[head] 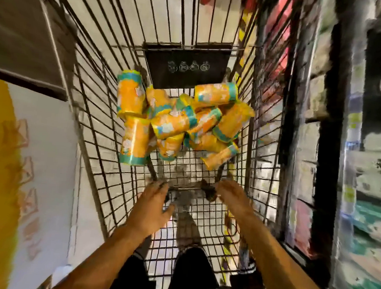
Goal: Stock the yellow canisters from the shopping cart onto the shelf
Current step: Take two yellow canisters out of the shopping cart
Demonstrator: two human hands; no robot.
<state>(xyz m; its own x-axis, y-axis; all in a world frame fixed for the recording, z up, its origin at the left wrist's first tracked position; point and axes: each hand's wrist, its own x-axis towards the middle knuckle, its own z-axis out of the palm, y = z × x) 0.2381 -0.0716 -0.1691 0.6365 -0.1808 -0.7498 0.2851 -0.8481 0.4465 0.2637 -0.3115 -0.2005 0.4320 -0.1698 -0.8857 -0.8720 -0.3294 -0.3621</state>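
Several yellow canisters [175,122] with teal bands lie jumbled in a heap at the far end of the wire shopping cart [91,103]. My left hand [152,201] reaches down into the basket, fingers spread, holding nothing, a short way from the nearest canister [134,144]. My right hand [231,194] is also inside the cart, fingers extended and blurred by motion, empty, just below a canister lying at the heap's right edge [220,157].
A black child-seat flap [187,68] hangs behind the heap. Stocked shelves [312,136] run close along the cart's right side. A white and yellow panel [21,175] stands on the left. My dark trouser legs [192,276] show beneath the basket.
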